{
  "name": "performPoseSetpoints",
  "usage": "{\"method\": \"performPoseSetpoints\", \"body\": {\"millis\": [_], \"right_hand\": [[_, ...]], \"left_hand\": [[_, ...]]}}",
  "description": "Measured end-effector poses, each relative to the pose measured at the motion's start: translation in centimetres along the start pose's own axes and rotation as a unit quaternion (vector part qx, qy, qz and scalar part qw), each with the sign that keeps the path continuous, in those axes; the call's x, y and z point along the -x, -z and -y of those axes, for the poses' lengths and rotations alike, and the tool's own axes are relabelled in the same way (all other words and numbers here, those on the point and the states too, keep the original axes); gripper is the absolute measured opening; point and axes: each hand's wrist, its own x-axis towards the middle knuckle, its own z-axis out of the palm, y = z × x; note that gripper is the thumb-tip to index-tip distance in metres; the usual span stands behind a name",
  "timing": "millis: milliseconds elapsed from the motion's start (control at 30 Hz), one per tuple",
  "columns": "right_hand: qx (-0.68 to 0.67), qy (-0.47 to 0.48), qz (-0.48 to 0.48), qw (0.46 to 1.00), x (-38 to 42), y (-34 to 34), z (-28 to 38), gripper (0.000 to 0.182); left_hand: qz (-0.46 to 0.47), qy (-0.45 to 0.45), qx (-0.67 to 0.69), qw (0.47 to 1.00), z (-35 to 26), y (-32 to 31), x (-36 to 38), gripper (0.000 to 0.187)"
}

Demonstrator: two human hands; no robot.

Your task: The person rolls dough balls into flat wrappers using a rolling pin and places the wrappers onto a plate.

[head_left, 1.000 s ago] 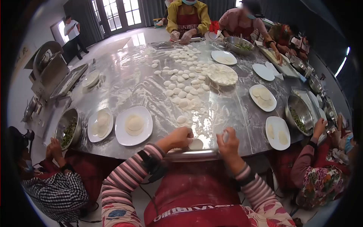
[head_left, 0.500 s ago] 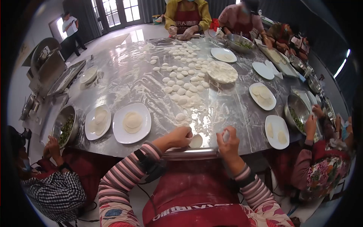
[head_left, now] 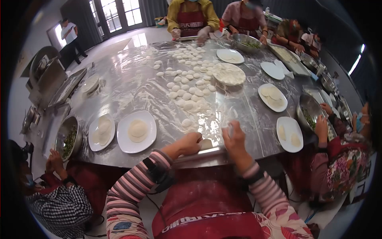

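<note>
At the near edge of the floured metal table, my left hand (head_left: pixel 189 143) is closed, its fingers on the rim of a small flat dough disc (head_left: pixel 205 144). To its right, my right hand (head_left: pixel 235 140) is curled round a pale, motion-blurred stick that looks like a small rolling pin (head_left: pixel 230 116). Its far end points away from me, and my fingers partly hide it. A single dough piece (head_left: pixel 187 123) lies just beyond my left hand. To the left, a white square plate (head_left: pixel 149 148) holds stacked round wrappers (head_left: pixel 137 131).
Many floured dough pieces (head_left: pixel 185 95) spread up the table's middle beside a flour plate (head_left: pixel 229 83). Wrapper plates (head_left: pixel 279 147) stand right, beside a filling bowl (head_left: pixel 304 99); another filling bowl (head_left: pixel 76 137) stands left. Co-workers sit on both sides (head_left: pixel 59 199) and stand opposite (head_left: pixel 193 18).
My right hand has shifted slightly up and left, away from me, and is more blurred. My left hand stays on the dough disc. The whole view has tilted a little.
</note>
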Motion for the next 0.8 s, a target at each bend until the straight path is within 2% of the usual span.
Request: {"method": "performPoseSetpoints", "body": {"millis": [33,100,167,233,333,367,433,500,567,633,700,767,800], "right_hand": [[0.026,0.027,0.009,0.999,-1.8,-1.0,-0.4,0.029],[0.013,0.057,0.01,0.998,-3.7,-2.7,-1.0,0.029],[0.017,0.056,0.014,0.998,-3.3,-2.3,-0.9,0.029],[0.048,0.051,-0.003,0.998,-0.9,-0.5,-0.7,0.03],[-0.038,-0.063,0.019,0.997,3.0,2.2,1.2,0.03],[-0.04,-0.065,0.018,0.997,2.4,1.8,0.9,0.03],[0.028,0.065,-0.033,0.997,0.4,0.4,0.2,0.028],[0.019,0.02,0.008,1.0,-2.2,-1.4,-0.3,0.028],[0.029,0.03,0.017,0.999,-3.3,-2.3,-0.6,0.03],[0.035,0.031,0.006,0.999,-1.9,-1.3,-0.6,0.031],[0.027,0.034,-0.012,0.999,0.7,0.6,0.0,0.032],[-0.019,-0.036,-0.01,0.999,3.5,1.7,0.5,0.031],[-0.021,-0.035,-0.008,0.999,3.0,1.5,0.3,0.031]], "left_hand": [[0.004,-0.005,-0.005,1.0,-0.3,-0.2,-0.5,0.021],[-0.077,-0.004,-0.004,0.997,-0.2,-0.3,-1.9,0.021],[-0.065,-0.007,0.0,0.998,-0.2,0.2,-2.3,0.021],[-0.003,-0.014,-0.026,1.0,0.0,0.5,-1.6,0.02],[-0.025,0.022,0.028,0.999,0.2,0.2,0.1,0.02],[-0.014,0.039,0.058,0.997,0.2,-0.1,0.5,0.019],[-0.017,0.019,0.032,0.999,-0.2,-0.8,0.5,0.021],[-0.091,0.007,0.022,0.996,-1.5,-0.6,-0.1,0.022],[-0.097,0.012,0.015,0.995,-1.6,-0.3,-1.0,0.022],[-0.027,0.001,-0.004,1.0,-1.5,-0.1,-1.5,0.021],[-0.038,0.007,0.002,0.999,-0.3,-0.6,-1.6,0.02],[-0.049,0.017,0.002,0.999,0.5,-0.8,-1.2,0.019],[-0.046,0.015,0.039,0.998,0.7,-1.0,-0.7,0.018]]}}
